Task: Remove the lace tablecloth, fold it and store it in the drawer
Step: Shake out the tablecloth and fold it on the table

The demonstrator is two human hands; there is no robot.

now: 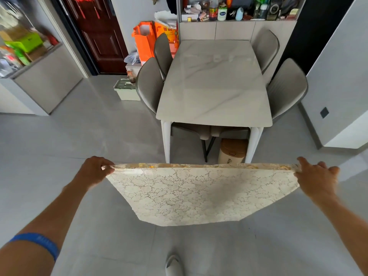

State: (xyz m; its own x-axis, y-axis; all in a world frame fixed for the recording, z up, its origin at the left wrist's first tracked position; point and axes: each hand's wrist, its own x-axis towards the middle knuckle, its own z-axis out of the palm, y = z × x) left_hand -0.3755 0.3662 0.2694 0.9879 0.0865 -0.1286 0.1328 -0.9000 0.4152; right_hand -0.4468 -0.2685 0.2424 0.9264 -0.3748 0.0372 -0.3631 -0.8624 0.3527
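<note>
The cream lace tablecloth (195, 194) hangs in the air in front of me, doubled over, stretched flat between both hands. My left hand (95, 170) pinches its upper left corner. My right hand (316, 176) grips the upper right corner. The cloth's lower edge droops toward the grey floor. Beyond it stands the marble dining table (215, 84), its top bare. No drawer shows clearly in view.
Grey chairs (151, 84) flank the table on both sides. A round bin (233, 150) sits under the table. Orange bags (144, 40) and a small green box (127, 90) stand at the left of the table. A cluttered sideboard (237, 18) runs behind it.
</note>
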